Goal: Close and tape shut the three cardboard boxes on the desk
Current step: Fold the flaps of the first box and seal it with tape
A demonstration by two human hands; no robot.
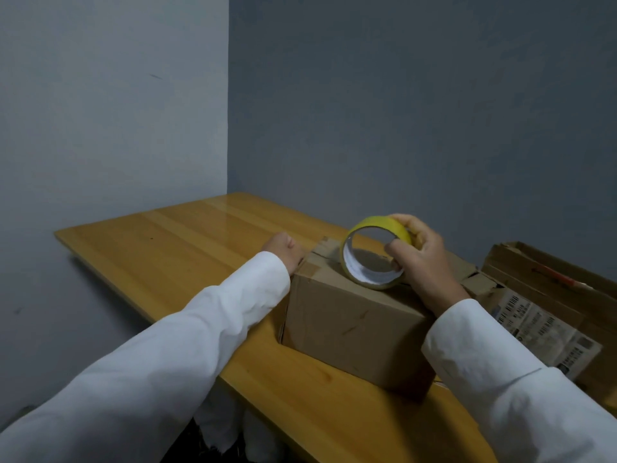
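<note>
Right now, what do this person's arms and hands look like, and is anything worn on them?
Both arms wear long white sleeves, loose and slightly creased, ending at the wrists. The left hand and right hand are bare: no gloves, rings or watch visible.

two cardboard boxes (354,322) (547,295), one tape roll (375,252), two hands (283,250) (422,259)

Closed brown cardboard box (354,325) near the surface's front edge; yellow tape roll (375,252) tilted on top (hollow core showing); labelled box (547,325) just beside.

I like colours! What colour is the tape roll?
The tape roll is yellow, white inside; head view.
</note>
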